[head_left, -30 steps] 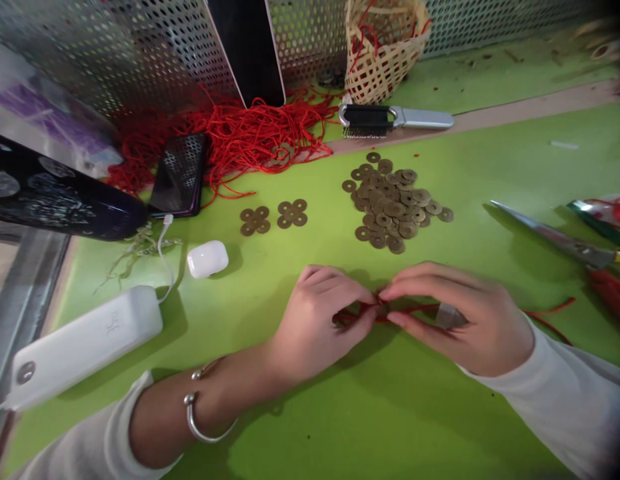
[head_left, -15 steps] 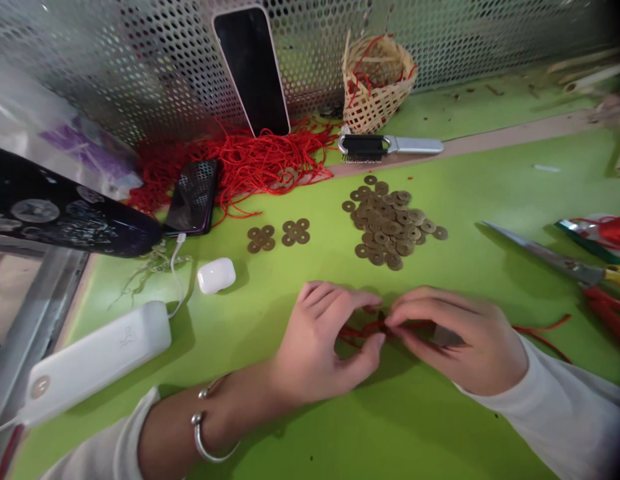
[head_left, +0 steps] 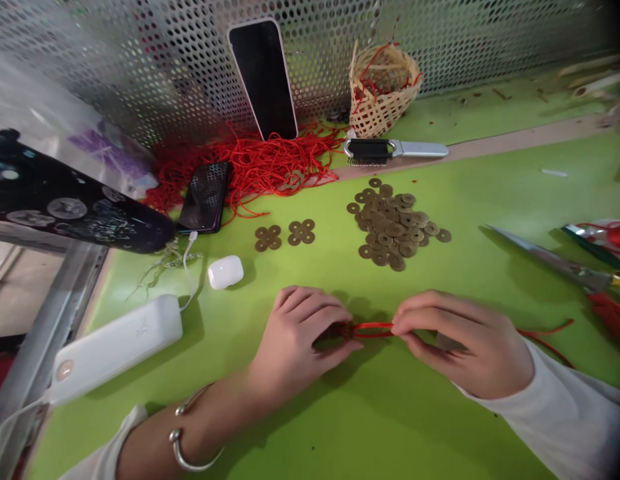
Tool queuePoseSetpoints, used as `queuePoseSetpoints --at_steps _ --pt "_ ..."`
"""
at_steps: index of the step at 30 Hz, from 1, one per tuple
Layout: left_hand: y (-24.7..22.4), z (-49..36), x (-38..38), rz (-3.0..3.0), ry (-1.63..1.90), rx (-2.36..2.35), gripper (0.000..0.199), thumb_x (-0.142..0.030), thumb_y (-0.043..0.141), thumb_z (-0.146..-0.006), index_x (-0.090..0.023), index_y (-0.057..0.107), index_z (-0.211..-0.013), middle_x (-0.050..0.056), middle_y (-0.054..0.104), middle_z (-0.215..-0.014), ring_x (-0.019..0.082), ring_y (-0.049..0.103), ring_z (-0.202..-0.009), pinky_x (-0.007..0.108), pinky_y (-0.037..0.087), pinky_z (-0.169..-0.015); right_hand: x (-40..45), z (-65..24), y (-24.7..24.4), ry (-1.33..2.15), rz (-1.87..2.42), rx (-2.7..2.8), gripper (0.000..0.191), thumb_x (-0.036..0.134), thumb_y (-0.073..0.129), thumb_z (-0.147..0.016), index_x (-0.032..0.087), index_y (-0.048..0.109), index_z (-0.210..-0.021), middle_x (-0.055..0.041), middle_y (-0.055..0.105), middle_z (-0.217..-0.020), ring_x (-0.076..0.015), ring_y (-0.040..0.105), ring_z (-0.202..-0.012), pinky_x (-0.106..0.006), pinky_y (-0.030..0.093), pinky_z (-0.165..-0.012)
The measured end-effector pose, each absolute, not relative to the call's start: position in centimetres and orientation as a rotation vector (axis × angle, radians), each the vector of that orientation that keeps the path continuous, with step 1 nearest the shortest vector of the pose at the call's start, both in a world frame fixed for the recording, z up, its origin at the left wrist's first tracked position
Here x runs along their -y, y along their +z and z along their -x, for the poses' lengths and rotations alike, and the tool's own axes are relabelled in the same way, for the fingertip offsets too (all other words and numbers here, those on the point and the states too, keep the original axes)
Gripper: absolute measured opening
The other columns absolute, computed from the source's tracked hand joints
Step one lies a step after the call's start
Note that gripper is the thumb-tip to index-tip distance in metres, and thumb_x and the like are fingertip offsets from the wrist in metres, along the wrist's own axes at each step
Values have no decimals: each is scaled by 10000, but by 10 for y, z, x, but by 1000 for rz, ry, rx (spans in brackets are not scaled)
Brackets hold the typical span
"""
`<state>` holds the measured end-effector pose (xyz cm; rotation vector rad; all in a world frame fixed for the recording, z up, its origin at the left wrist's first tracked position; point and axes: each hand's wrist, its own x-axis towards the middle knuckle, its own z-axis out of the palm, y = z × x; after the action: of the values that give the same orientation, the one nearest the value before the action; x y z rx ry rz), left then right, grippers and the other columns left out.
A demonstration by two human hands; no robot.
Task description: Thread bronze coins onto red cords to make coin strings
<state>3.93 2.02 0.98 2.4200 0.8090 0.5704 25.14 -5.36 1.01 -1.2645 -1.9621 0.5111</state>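
A red cord (head_left: 374, 329) stretches doubled between my two hands over the green table (head_left: 370, 427). My left hand (head_left: 305, 340), with a silver bangle (head_left: 183, 453) on its wrist, pinches the left end of this stretch; what else lies in its fingers is hidden. The fingertips of my right hand (head_left: 463, 340) pinch the other end, and loose cord tails come out past the right wrist. Beyond my hands lies a heap of round, holed coins (head_left: 390, 223). Two small coin clusters (head_left: 268, 238) (head_left: 301, 232) are left of the heap.
Scissors (head_left: 550, 257) lie at the right. Behind are a brush (head_left: 420, 149), a woven basket (head_left: 383, 93), tangled red cord (head_left: 270, 160) and an upright phone (head_left: 265, 80). A second phone (head_left: 205, 197), white case (head_left: 225, 272), power bank (head_left: 120, 347) and dark bottle (head_left: 85, 207) occupy the left.
My left hand has moved left, away from my right hand, and the red cord now spans the wider gap. The view has shifted slightly.
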Motion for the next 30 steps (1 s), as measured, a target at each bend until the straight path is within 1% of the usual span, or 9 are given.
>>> queuePoseSetpoints --at_steps 5,8,13,17,21,23,27,30 --pt "7 -33 -19 -2485 520 -813 178 -372 685 -740 -230 651 -841 -26 690 -860 139 597 -816 299 383 -763 53 -255 14 387 1234 2071 200 37 490 -807 192 586 -890 -34 640 -811 -116 613 -706 -227 520 -627" --pt "5 -33 -20 -2499 504 -770 175 -380 664 -760 -233 649 -853 -24 688 -866 137 596 -825 299 379 -768 53 -261 18 334 1218 2152 215 45 489 -808 197 589 -923 -33 653 -838 -126 627 -738 -238 533 -656" --pt "3 -33 -22 -2487 498 -756 169 -369 656 -773 -233 646 -875 -25 687 -876 139 592 -833 296 372 -764 59 -276 21 421 1213 2173 258 36 535 -785 190 590 -984 -36 642 -921 -131 624 -824 -227 538 -718" --pt "2 -32 -22 -2513 508 -736 212 -371 651 -777 -235 642 -940 -13 689 -910 153 590 -865 304 373 -779 61 -279 20 480 1193 2137 245 53 536 -791 201 597 -977 -29 627 -922 -133 613 -842 -223 542 -700" --pt "2 -32 -21 -2549 475 -692 269 -375 631 -793 -255 627 -1034 1 683 -954 161 583 -889 310 382 -792 64 -273 18 518 1212 2058 205 96 477 -843 216 600 -956 -23 633 -900 -134 622 -820 -234 547 -694" --pt "2 -32 -21 -2550 461 -696 222 -341 621 -807 -260 637 -1013 -4 683 -945 155 582 -883 304 385 -787 65 -269 18 518 1216 2032 182 109 479 -854 215 604 -933 -23 631 -885 -128 624 -811 -228 543 -695" --pt "1 -34 -21 -2532 464 -718 159 -308 617 -814 -255 651 -959 -13 687 -927 147 580 -882 294 384 -779 66 -266 20 528 1261 1975 170 133 474 -862 247 596 -891 -9 625 -836 -123 629 -760 -221 542 -626" --pt "1 -35 -21 -2512 466 -730 152 -313 627 -805 -248 652 -940 -20 687 -917 143 580 -877 290 383 -778 66 -271 21 547 1237 1987 207 81 485 -820 242 592 -893 -17 606 -846 -119 631 -738 -208 540 -612"
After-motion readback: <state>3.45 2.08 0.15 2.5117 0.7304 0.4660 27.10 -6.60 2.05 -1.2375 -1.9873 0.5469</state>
